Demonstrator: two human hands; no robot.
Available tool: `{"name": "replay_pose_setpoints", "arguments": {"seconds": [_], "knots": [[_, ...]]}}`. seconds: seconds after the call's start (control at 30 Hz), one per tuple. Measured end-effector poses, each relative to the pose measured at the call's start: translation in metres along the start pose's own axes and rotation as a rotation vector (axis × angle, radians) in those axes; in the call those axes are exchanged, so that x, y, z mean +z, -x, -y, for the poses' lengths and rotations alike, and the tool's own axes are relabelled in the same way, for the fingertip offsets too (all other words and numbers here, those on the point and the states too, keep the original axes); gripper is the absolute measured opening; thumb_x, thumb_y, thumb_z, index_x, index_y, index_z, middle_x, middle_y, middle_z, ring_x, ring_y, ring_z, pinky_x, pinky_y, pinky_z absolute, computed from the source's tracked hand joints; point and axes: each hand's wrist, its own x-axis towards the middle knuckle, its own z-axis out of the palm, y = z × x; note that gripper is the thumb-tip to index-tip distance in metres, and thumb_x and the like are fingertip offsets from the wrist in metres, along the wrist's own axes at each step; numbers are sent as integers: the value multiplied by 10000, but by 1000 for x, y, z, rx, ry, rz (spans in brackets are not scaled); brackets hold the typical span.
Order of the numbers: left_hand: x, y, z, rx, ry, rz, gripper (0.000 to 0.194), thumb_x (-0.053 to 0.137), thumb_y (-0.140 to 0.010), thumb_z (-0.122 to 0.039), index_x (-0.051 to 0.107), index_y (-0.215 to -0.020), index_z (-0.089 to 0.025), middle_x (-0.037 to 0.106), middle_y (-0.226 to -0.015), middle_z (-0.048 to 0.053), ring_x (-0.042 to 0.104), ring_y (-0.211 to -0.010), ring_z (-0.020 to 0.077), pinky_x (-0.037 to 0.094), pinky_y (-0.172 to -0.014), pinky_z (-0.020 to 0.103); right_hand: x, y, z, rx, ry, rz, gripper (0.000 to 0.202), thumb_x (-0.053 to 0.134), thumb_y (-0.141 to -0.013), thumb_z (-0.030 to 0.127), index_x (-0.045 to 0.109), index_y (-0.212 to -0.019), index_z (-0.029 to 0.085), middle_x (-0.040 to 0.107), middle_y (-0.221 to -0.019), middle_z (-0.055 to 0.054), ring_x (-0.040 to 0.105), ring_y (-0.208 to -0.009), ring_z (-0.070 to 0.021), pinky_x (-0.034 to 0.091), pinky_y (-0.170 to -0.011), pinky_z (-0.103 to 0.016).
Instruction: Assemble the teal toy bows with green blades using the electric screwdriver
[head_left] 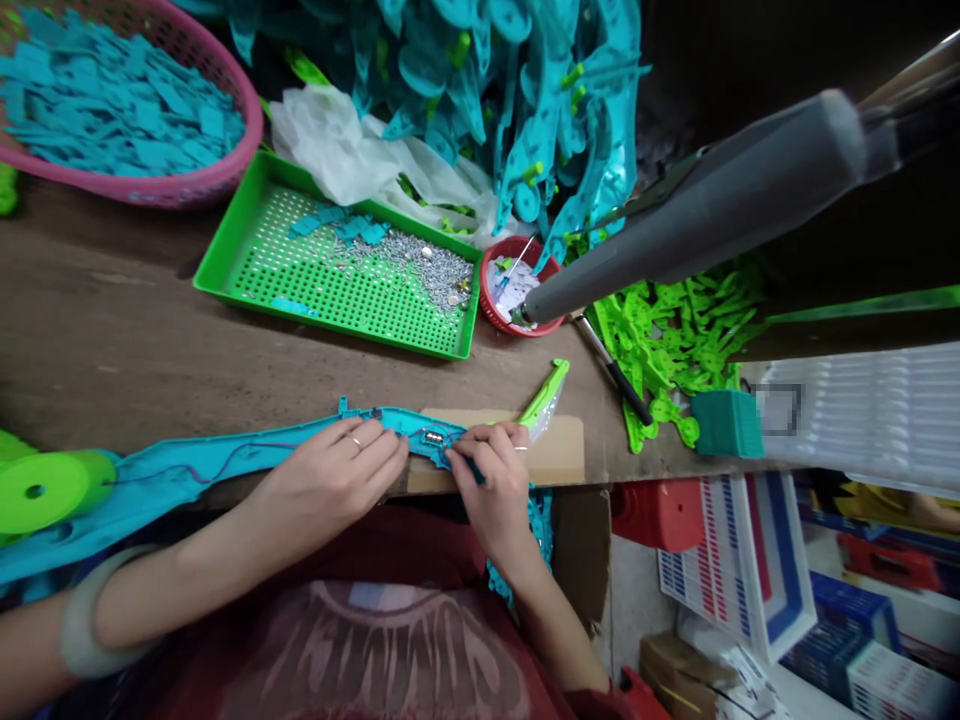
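A long turquoise plastic shell [255, 450] lies along the table's front edge, open side up, with thin dark wires [206, 472] inside it. My left hand [341, 470] rests over its middle, fingers curled together on the shell. At the right end my right hand [495, 470] has its thumb and fingers pinched together; what lies between the fingertips is hidden. Between both hands a small shiny metal component [433, 437] sits in the shell. A bright green round part [52, 490] is at the shell's left end. Cardboard [562, 450] lies under the right end.
A green perforated tray [285, 270] holds screws and turquoise pieces. Beside it are a pink basket [251, 110] of turquoise parts and a red basket [517, 330]. A grey tube [697, 200] slants in from the right. A curved green part [546, 392] lies beyond my right hand, near green parts [667, 330].
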Motion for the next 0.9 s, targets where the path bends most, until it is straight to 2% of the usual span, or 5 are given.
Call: {"name": "replay_pose_setpoints", "arguments": {"seconds": [0.23, 0.4, 0.53, 0.77, 0.9], "knots": [[1, 3, 1, 4, 7, 1, 330, 400, -943, -48, 716, -1037, -78, 663, -879, 121, 596, -825, 253, 510, -785, 391, -2, -1, -4, -54, -14, 34, 67, 636, -960, 162, 694, -970, 194, 702, -952, -60, 582, -888, -194, 477, -852, -402], [1, 0, 0, -64, -9, 59, 369, 413, -948, -69, 685, -1196, -67, 665, -917, 136, 617, -881, 287, 524, -765, 415, -9, -11, -7, -128, 30, 152, 77, 628, -966, 189, 702, -978, 204, 712, -953, -59, 538, -927, -223, 463, -841, -419], [-1, -3, 2, -60, -11, 73, 395, 379, -937, -46, 701, -1165, -70, 666, -882, 130, 625, -852, 281, 535, -735, 407, -17, -18, -13, -198, 60, 258, 94, 606, -982, 213, 697, -1006, 207, 718, -969, -63, 525, -942, -236, 438, -834, -433], [-12, 14, -6, -69, 74, 52, 382, 400, -970, -59, 674, -1234, -88, 725, -1207, 149, 649, -1089, 273, 484, -1002, 459, -20, -24, -26, -342, 47, 310, 137, 547, -1004, 188, 678, -1043, 185, 723, -974, -75, 508, -912, -232, 437, -807, -414], [-15, 18, -6, -102, 76, 74, 365, 471, -957, -58, 674, -1255, -115, 726, -1249, 121, 643, -1107, 270, 472, -1026, 464, -18, -29, -32, -373, 49, 319, 135, 549, -1007, 242, 652, -971, 164, 682, -892, -79, 491, -868, -229, 439, -767, -387]]}}
